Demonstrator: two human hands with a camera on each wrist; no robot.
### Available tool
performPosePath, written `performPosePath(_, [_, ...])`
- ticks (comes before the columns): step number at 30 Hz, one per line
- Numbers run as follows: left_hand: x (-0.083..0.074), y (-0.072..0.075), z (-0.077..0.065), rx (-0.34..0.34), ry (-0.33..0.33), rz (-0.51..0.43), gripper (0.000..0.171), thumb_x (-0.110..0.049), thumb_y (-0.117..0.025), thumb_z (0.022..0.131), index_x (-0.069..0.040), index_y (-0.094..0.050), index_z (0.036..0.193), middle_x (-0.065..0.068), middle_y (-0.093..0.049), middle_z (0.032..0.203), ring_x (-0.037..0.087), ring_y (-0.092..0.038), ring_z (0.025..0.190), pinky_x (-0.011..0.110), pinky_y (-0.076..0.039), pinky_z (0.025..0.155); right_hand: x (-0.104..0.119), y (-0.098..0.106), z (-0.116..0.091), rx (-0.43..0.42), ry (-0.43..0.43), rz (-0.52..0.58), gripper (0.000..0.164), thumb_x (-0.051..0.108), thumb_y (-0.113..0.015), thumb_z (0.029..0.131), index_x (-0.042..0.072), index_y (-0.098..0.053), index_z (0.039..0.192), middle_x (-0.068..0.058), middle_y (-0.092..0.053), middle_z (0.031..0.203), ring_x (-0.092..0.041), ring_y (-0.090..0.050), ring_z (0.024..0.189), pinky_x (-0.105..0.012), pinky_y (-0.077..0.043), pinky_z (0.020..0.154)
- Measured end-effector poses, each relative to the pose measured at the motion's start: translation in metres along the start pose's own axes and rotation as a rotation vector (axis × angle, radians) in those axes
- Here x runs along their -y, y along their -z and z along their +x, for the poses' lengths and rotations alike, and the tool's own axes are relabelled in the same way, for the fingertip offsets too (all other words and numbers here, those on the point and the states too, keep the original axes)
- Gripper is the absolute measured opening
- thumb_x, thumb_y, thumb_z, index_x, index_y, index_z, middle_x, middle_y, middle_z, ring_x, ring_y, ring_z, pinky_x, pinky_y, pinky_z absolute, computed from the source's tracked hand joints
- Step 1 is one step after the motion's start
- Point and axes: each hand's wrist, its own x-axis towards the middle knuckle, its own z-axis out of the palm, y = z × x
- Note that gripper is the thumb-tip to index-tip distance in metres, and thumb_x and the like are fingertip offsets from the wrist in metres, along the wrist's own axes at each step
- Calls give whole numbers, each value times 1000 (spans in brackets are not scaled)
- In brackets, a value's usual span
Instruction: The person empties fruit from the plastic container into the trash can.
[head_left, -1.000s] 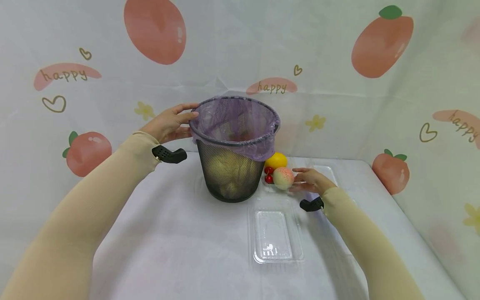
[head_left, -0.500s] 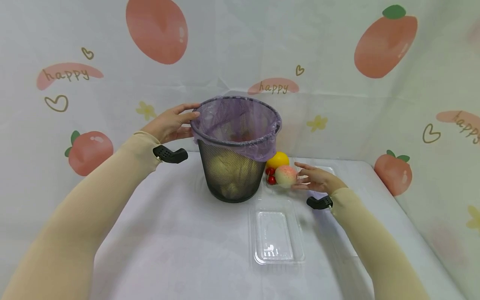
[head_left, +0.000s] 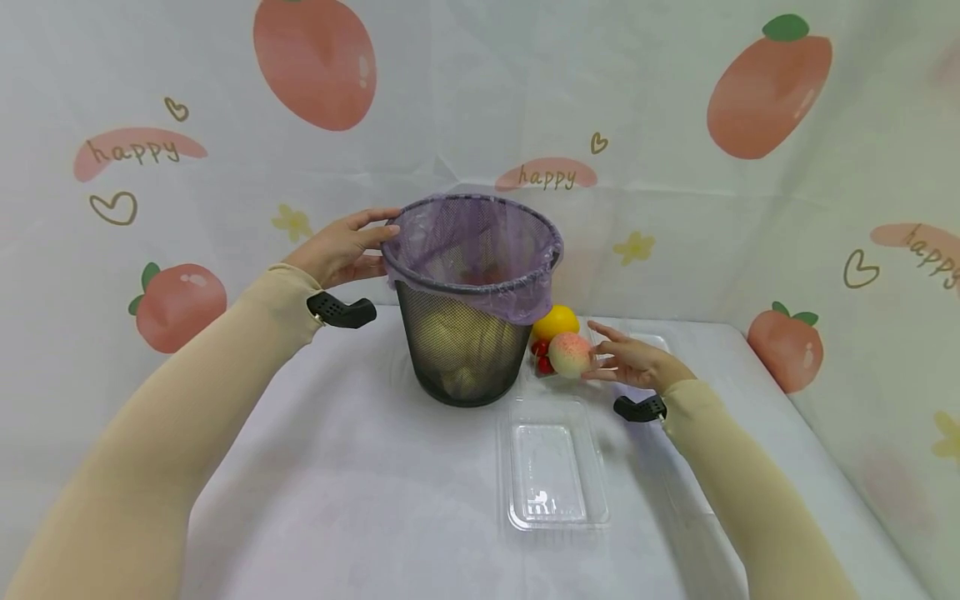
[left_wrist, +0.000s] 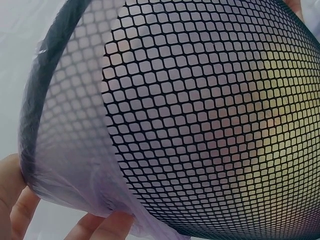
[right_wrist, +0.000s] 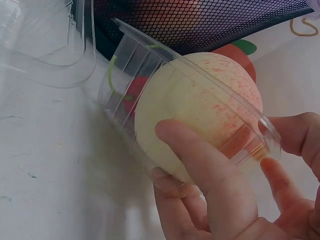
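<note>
A black mesh wastebasket (head_left: 465,358) lined with a thin purple bag (head_left: 525,298) stands mid-table. My left hand (head_left: 339,247) holds its rim from the left, and the left wrist view shows fingers (left_wrist: 110,227) against the bag's overhang. To the right of the basket, my right hand (head_left: 630,362) grips the end of a clear plastic box (right_wrist: 120,82), tilted in the right wrist view. The box bears a pink-and-cream peach (head_left: 571,356) and red cherries (head_left: 544,363); a yellow-orange fruit (head_left: 557,322) shows behind. Yellowish and reddish shapes show blurrily through the mesh.
An empty clear plastic box (head_left: 551,467) lies in front of the basket. Another clear plastic piece (head_left: 651,342) lies behind the right hand, partly hidden. The white table (head_left: 337,492) meets a fruit-printed curtain (head_left: 660,200) at the back and right.
My right hand has shifted slightly right, with the box of fruit moving along a little. The left hand stays at the wastebasket rim.
</note>
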Motion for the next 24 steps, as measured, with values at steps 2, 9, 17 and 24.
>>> performPosePath(2, [0, 0, 0, -3, 3, 5, 57, -33, -57, 97, -34, -35, 150, 4, -43, 134, 21, -55, 116, 22, -54, 79, -1, 0, 0, -7, 4, -14, 72, -2, -34, 103, 29, 4, 156, -12, -21, 127, -14, -51, 93, -36, -52, 92])
performPosePath(9, [0, 0, 1, 5, -4, -3, 57, -33, -57, 97, -33, -35, 149, 5, -43, 132, 19, -56, 114, 22, -55, 79, -2, 0, -1, -16, 29, -7, 71, -2, -32, 103, 29, 3, 156, -19, -1, 149, -19, -52, 97, -34, -52, 92])
performPosePath(17, [2, 1, 1, 6, -10, -1, 58, -33, -56, 97, -33, -33, 150, 7, -42, 135, 22, -53, 121, 21, -54, 80, -1, 5, -10, -25, 59, 3, 68, -1, -30, 104, 28, 3, 156, -18, 0, 147, -26, -51, 105, -35, -51, 94])
performPosePath(24, [1, 1, 0, 11, -13, 12, 59, -34, -56, 97, -33, -32, 151, 7, -42, 134, 21, -54, 120, 21, -54, 81, 9, 9, -30, -7, 107, 77, 70, 3, -35, 104, 31, 1, 156, -23, 3, 149, -27, -60, 99, -37, -45, 100])
